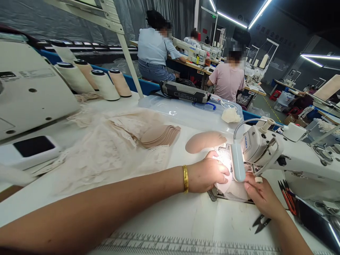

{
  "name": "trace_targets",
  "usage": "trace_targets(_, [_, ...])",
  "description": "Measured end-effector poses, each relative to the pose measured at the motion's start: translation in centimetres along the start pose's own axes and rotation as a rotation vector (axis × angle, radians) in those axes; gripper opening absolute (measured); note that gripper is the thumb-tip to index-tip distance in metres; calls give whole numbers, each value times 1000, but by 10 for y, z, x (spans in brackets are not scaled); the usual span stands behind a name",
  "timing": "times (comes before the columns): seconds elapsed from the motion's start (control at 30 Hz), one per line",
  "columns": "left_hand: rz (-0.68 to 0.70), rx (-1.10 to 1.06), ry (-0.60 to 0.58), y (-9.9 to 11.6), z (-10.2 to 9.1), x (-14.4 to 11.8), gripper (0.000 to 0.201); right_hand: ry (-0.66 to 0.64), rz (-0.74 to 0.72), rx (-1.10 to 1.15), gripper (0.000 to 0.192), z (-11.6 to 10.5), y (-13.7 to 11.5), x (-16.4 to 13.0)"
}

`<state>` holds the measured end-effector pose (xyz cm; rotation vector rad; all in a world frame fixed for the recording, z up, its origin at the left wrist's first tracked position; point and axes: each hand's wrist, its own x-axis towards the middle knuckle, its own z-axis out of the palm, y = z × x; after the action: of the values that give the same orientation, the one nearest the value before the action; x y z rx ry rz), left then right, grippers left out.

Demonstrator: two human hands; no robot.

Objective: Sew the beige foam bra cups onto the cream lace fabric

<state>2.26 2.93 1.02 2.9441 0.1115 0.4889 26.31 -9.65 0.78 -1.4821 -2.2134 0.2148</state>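
Observation:
At the sewing machine [256, 147], a pale pink fabric piece [224, 186] lies brightly lit beside the needle area. My left hand [209, 173], with a gold bracelet [185, 179] on its wrist, has its fingers curled onto this fabric. Across from it, my right hand [261, 196] keeps thumb and fingers closed at the fabric's right side, its fingertips partly covered by the pale blue lamp [237, 163]. The needle is hidden behind that lamp. Just beyond my left hand rests a beige moulded cup [204, 141]. Black thread snips [261, 223] lie below my right hand.
Lace fabric [106, 152] and stacked beige cups [160, 136] spread across the left. Thread cones [105, 85] stand behind them. A plastic lid [172, 109] carries a black speaker-like device [184, 92]. Red-handled tools [288, 198] and a phone [316, 219] lie right. Co-workers sit beyond.

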Motion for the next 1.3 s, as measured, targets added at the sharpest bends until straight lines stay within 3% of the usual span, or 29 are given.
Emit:
trace_targets(0.33, [-3,-17,-1,-19,1,7,23,114,-49,-186,24,18,3,5])
trace_targets(0.53, [-24,-25,-24,-16,-4,7,33,98,-51,-200,24,17,1,5])
trace_targets(0.73, [-36,-6,-56,-12,-7,8,27,85,-31,-173,23,15,-1,3])
trace_targets(0.97, [-28,-15,1,-16,-2,8,31,265,-12,-244,26,13,1,1])
trace_targets(1.3, [-26,-1,26,-14,5,5,29,309,-45,-268,25,14,1,4])
